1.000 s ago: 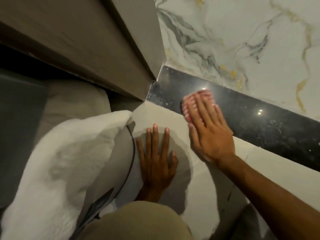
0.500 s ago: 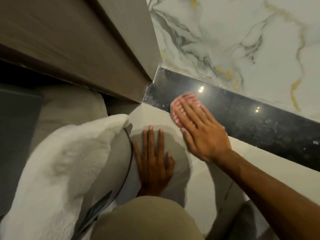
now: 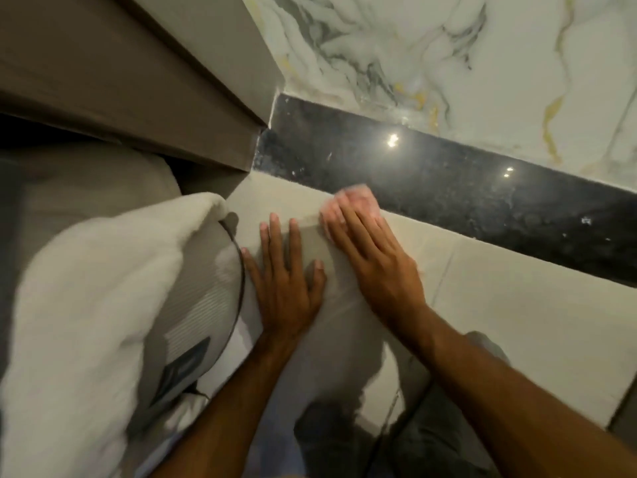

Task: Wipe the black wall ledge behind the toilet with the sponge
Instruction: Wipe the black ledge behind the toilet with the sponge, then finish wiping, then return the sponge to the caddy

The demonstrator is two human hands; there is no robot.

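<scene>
Right hand [image 3: 374,257] pressing the pink sponge [image 3: 358,201] under its fingertips at the near edge of the ledge [image 3: 448,188], which stretches away rightward.

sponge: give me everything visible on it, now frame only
The sponge is pink, soft-looking and motion-blurred, so its texture and exact shape are unclear. Only its far end shows; the rest is hidden under the fingers of the right hand, which presses flat on it. It sits at the front edge of the black ledge, where that meets the pale tile below. The left hand lies flat beside it, not touching it.
</scene>
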